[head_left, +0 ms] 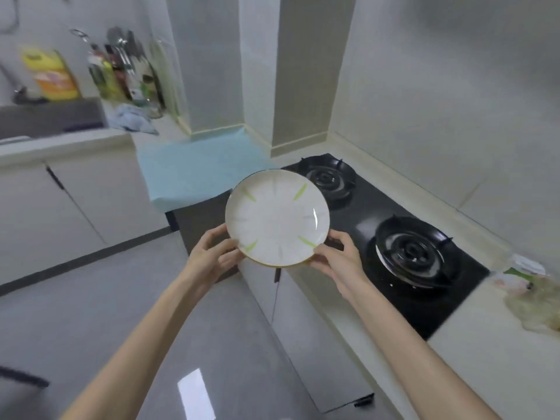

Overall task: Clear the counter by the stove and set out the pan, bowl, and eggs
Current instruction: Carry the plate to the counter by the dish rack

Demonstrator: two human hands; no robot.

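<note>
A white shallow bowl-like plate (277, 218) with green leaf marks is held in the air in front of the stove's front edge. My left hand (212, 256) grips its near left rim and my right hand (336, 259) grips its near right rim. The plate is tilted slightly toward me and is empty. Behind it lies a light blue mat (197, 168) on the counter left of the black two-burner gas stove (394, 237). No pan or eggs are in view.
Bottles and a yellow bag (50, 74) stand by the dark sink (51, 118) at the far left, with a blue cloth (131, 119) beside them. A plastic bag with food (533, 292) lies on the counter right of the stove. Cabinet doors run below.
</note>
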